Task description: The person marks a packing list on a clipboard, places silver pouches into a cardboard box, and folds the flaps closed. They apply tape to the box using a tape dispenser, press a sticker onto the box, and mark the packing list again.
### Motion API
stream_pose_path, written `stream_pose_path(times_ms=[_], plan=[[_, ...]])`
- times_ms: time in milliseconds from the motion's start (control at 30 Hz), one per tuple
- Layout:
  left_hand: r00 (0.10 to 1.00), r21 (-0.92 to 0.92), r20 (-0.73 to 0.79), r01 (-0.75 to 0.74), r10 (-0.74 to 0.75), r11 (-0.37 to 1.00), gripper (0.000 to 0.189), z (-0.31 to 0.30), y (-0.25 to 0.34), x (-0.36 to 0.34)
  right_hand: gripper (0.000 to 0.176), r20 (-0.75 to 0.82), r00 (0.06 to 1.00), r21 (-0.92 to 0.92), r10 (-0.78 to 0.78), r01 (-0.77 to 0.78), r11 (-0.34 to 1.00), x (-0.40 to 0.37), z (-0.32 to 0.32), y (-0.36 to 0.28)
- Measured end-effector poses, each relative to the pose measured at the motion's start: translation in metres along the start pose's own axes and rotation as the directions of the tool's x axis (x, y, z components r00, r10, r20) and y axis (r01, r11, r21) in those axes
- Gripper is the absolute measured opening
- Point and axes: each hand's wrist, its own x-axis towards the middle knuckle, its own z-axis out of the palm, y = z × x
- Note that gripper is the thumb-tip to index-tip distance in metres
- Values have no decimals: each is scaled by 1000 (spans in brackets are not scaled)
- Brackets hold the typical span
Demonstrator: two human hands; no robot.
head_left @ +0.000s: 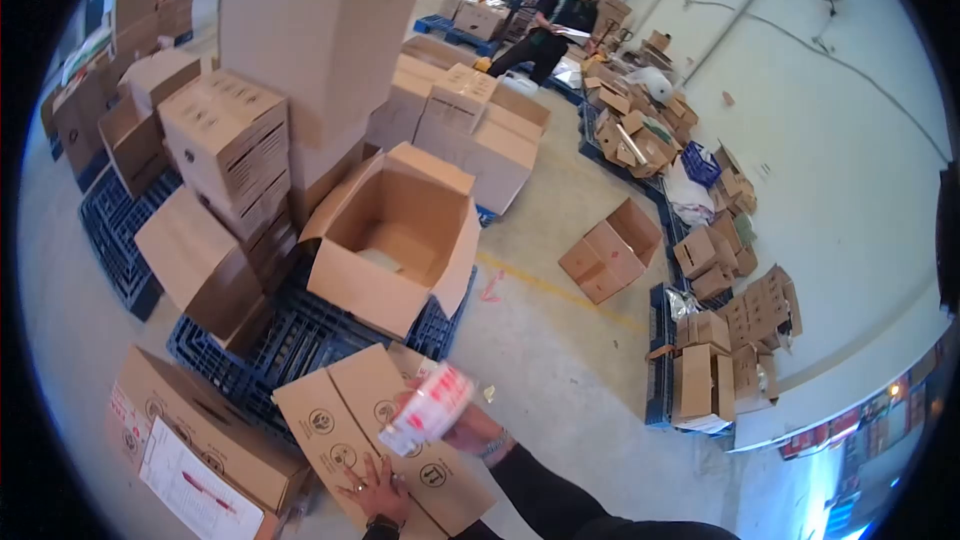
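A closed cardboard box (345,395) with printed round symbols lies at the bottom centre, a seam running across its top. My left hand (380,493) rests flat on this box near its lower edge, fingers spread, with a ring and a dark wristband. Above the box's right part, my right hand (474,430) grips a white and red tape dispenser (432,408); some of its fingers are hidden behind the dispenser. Whether the dispenser touches the box cannot be made out.
An open carton (395,230) stands on a blue pallet (290,330) beyond the box. Left, a carton (220,420) bears a paper sheet (195,488) and red pen. Another open box (612,252) sits on the floor. A person (562,28) holding papers stands at the back.
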Motion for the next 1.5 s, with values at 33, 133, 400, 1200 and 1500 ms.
stream_pose_path(times_ms=[33, 133, 400, 1200, 1500], plan=[[999, 3, 36, 32, -32, 999, 63, -4, 1, 0, 54, -36, 998, -39, -53, 51, 998, -9, 3, -2], [990, 25, 132, 50, -53, 998, 62, -34, 22, -5, 47, -88, 968, -285, -234, 201, 937, -34, -23, 27], [983, 29, 165, 80, -84, 996, 63, -45, 25, -4, 30, 89, 986, -735, -142, 161, 659, 7, -68, 71], [996, 19, 63, 55, -56, 998, 73, 17, -15, 5, 82, -329, 884, -877, 331, -157, -453, 81, -30, 121], [957, -380, -258, 26, -133, 924, 57, -10, -92, 17, 84, -371, 824, -767, 428, -12, -642, 96, 0, 104]])
